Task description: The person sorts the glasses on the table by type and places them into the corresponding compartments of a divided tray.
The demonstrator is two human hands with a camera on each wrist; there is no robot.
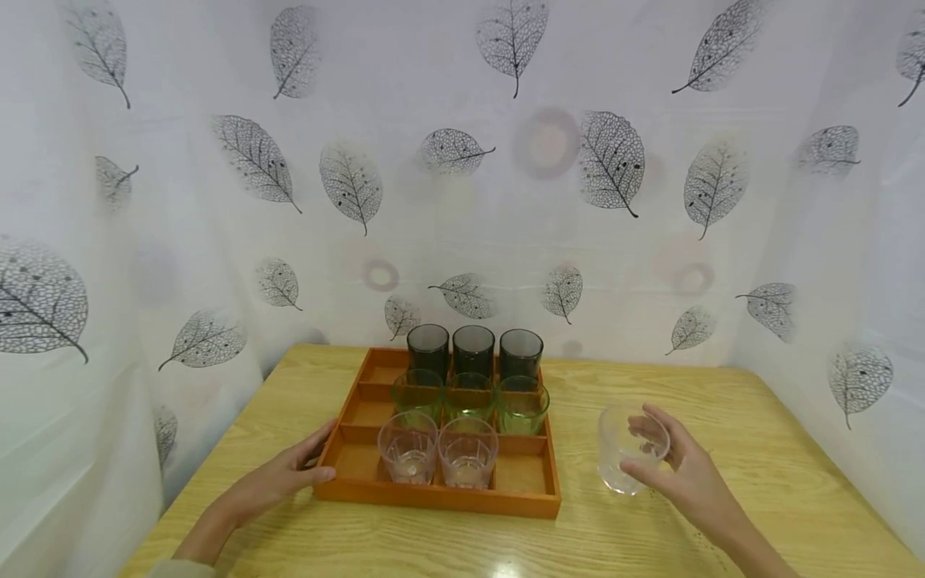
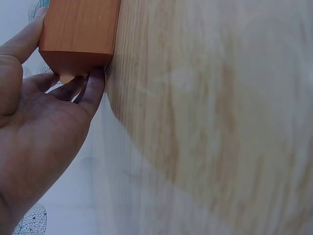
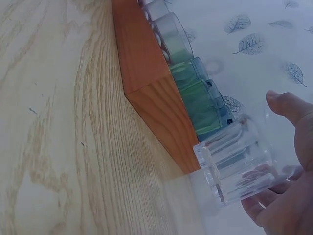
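Note:
An orange-brown wooden tray (image 1: 438, 496) with compartments stands on the table. In it are dark grey glasses (image 1: 473, 353) at the back, green glasses (image 1: 522, 405) in the middle and two clear glasses (image 1: 467, 453) in front. My left hand (image 1: 270, 486) holds the tray's front left corner; in the left wrist view the thumb lies on one face and the fingers (image 2: 93, 93) on another. To the right of the tray, my right hand (image 1: 686, 474) holds another clear glass (image 3: 237, 159) near its rim, thumb and fingers on opposite sides. This glass looks slightly tilted.
The front right compartment (image 1: 522, 474) and the left column of compartments (image 1: 367, 412) hold no glass. A pale wooden table (image 1: 759, 449) carries the tray. White curtains with a leaf print (image 1: 462, 225) hang behind and at both sides.

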